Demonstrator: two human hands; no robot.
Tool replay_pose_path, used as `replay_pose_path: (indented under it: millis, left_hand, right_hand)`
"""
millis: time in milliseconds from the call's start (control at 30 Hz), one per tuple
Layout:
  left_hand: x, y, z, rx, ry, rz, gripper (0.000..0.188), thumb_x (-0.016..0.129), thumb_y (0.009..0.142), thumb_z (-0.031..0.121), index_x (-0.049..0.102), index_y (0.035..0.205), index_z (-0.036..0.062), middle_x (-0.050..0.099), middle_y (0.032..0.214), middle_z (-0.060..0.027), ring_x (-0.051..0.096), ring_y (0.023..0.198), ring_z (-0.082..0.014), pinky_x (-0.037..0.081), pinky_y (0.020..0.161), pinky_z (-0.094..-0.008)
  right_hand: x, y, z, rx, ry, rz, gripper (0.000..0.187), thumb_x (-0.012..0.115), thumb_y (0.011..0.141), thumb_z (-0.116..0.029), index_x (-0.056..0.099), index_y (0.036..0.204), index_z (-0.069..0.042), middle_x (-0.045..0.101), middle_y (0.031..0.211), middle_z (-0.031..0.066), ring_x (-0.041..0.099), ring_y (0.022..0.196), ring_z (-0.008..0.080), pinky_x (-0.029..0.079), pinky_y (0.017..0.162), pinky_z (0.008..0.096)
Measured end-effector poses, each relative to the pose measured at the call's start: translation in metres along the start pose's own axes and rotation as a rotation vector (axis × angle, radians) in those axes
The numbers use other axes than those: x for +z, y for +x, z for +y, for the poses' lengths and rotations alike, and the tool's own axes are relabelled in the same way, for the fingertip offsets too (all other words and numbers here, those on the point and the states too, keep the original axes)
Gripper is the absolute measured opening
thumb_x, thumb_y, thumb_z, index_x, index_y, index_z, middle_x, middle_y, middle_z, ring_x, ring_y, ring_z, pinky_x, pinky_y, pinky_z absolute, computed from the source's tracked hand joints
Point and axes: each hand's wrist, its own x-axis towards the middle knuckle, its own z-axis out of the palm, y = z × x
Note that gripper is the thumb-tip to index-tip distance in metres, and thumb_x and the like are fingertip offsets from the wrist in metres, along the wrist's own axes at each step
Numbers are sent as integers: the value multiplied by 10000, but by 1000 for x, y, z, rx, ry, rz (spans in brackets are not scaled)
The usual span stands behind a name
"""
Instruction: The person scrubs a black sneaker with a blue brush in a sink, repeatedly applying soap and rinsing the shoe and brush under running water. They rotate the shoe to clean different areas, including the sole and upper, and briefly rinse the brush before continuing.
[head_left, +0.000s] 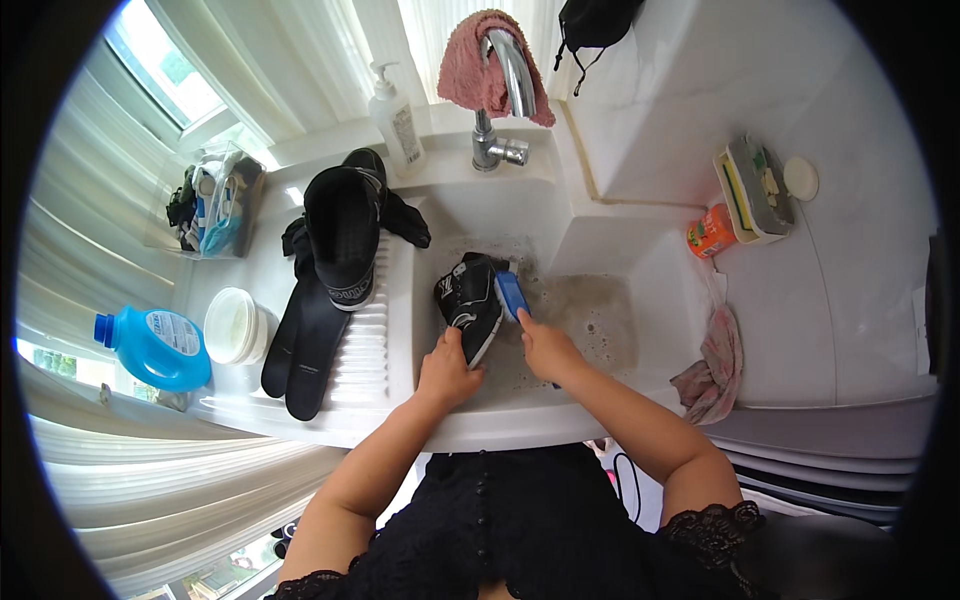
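A black shoe (468, 297) with a white sole edge is tilted over the left part of the white sink (610, 247). My left hand (449, 374) grips it at its near end. In my right hand (549, 349) is a blue scrubbing brush (512, 294), its head against the shoe's right side. Murky, sudsy water (590, 310) covers the basin floor around the drain. Left of the basin, another black shoe (343, 230) stands on the ribbed washboard (366, 352), beside two black insoles (307, 350).
A blue detergent bottle (160, 348), white tub (238, 327) and clear bin (222, 203) line the left side. Behind stand a pump bottle (397, 122) and a faucet (513, 75) draped with a pink cloth (468, 62). On the right are an orange bottle (712, 232), wall caddy (752, 187) and hanging rag (715, 365).
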Motion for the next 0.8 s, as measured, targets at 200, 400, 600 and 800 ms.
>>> replay_pose_path:
  millis: [200,400,600,800]
  left_hand:
    - [-9,3,7,-59,-97,31,645,729,694,236,386,1165,-41,590,1050,-300,586,988,-455,472,858,-480]
    - [-7,21,-16,-191,-500,82,712,746,712,294,387,1212,-64,611,1037,-278,653,899,-375,543,744,-413]
    - [-28,16,-2,-336,-1235,-67,599,689,829,258,364,1220,-59,593,1027,-199,664,741,-271,585,589,-334]
    - [-22,17,-7,-315,-1302,-46,595,692,831,288,383,1193,-68,588,1033,-207,664,736,-260,587,595,-331]
  right_hand:
    - [0,72,17,134,128,66,462,426,957,-211,400,1413,-138,635,1077,215,604,978,410,483,850,470]
    - [5,33,86,177,-96,-45,470,433,950,-175,397,1417,-146,596,1162,228,598,1026,373,487,851,450]
    - [-52,-17,23,304,177,-221,428,457,956,-225,449,1384,-224,651,949,204,628,851,379,491,791,441]
    - [-54,-75,-1,96,-64,-112,431,434,965,-267,431,1395,-241,644,997,228,627,886,389,494,788,472]
